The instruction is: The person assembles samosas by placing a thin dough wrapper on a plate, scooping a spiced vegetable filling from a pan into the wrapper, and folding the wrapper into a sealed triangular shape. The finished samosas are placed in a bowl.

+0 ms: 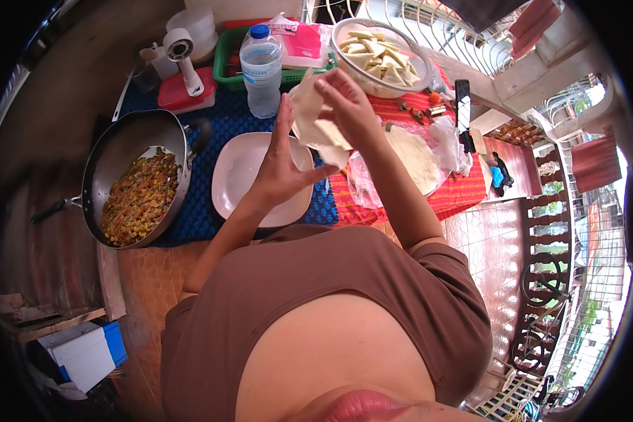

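Both hands (pixel 278 172) (pixel 352 116) on wrapper (pixel 307 104), left splayed

- I see the left hand (pixel 283 163) spread at the near side of a thin, pale wrapper (pixel 305 105).
- I have the right hand (pixel 349 107) pinching that wrapper from the other side.
- Below them I see a plate (pixel 233 172) on blue cloth (pixel 216 116).
- To the left, I get a pan (pixel 111 144) of diced filling (pixel 141 200).
- To the right, more wrappers (pixel 415 158) lie on plastic over red cloth (pixel 464 195).
- Beyond, I make out a bottle (pixel 262 79) and a bowl (pixel 364 83) of folded triangles (pixel 380 55).
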Motion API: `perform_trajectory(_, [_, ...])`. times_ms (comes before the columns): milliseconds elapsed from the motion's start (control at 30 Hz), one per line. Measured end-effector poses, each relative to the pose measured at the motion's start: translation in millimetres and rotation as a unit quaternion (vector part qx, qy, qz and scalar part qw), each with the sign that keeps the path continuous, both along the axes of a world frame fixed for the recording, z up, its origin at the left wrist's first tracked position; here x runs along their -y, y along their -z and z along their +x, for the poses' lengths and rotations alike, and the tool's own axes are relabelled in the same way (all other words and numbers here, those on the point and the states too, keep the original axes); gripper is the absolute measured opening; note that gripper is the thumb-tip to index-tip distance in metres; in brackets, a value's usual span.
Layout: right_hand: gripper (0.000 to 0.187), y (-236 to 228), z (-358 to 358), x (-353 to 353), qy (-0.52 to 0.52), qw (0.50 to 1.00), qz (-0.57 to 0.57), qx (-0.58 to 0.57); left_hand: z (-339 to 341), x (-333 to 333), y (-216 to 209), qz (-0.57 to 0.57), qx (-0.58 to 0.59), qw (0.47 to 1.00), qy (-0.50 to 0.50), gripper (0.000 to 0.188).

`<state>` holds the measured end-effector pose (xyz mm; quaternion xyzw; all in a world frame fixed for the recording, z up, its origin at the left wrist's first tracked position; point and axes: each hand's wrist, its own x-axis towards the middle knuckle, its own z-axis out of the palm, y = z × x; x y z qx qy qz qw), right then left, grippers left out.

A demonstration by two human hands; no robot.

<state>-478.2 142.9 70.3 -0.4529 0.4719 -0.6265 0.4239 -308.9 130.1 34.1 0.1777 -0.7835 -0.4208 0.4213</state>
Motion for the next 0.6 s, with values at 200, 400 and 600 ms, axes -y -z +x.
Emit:
perform_trajectory(200, [0.054,-23.4,11.8,-0.2,0.000,0.922,-0.158,-0.353,29.4,34.3,3.4,0.459,-0.134,0.860,0.181,0.061])
perform_trajectory(400, [0.051,-26.9,-5.4,24.9,-0.172,0.908,0.011,-0.382,50.3,61.2,0.8,0.556,-0.093,0.760,0.324,0.059])
perform_trajectory(600, [0.024,-14.6,-0.6,33.3,-0.145,0.951,0.082,-0.260,48.4,29.6,11.9,0.280,0.021,0.958,0.051,0.051])
